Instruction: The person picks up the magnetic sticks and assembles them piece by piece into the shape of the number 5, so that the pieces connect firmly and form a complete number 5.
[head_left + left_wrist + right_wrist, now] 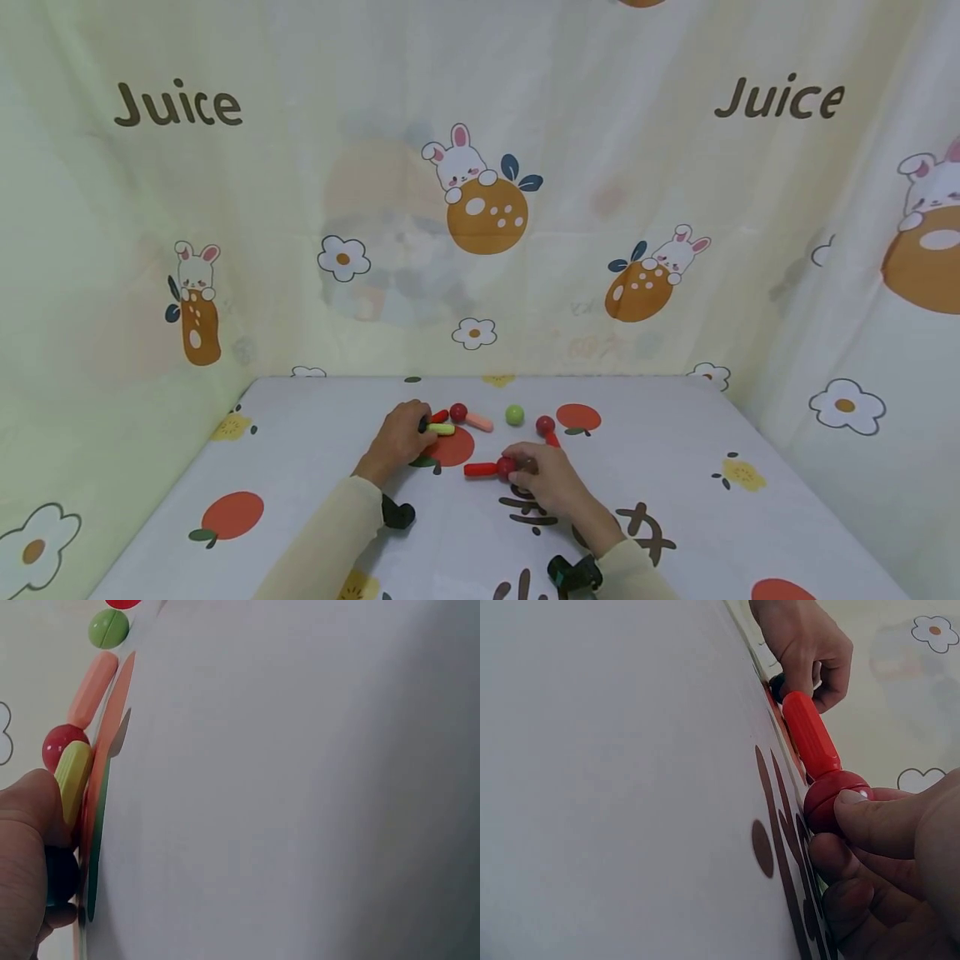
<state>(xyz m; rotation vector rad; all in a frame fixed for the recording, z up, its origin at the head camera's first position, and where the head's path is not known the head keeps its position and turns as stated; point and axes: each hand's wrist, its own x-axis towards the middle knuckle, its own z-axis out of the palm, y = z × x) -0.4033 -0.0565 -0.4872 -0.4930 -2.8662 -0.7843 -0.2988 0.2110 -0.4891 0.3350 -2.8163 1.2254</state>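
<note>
In the head view, my left hand [400, 435] grips a dark ball [63, 876] whose yellow-green rod [73, 776] points right. Beyond it, a red rod [438, 416], a dark red ball [458, 412] and a pink rod [479, 422] lie in a row, seemingly joined. With thumb and fingers, my right hand [551, 479] pinches another dark red ball [831, 801]. A red rod [810, 733] sticks out from that ball toward the left hand. The left hand hides part of the dark ball.
A light green ball [514, 414] lies behind, between the hands. To its right is a dark red ball [545, 426] with a red rod [552, 439]. The white tablecloth [300, 467] carries fruit prints and lettering. A printed curtain [480, 292] stands along the table's back edge.
</note>
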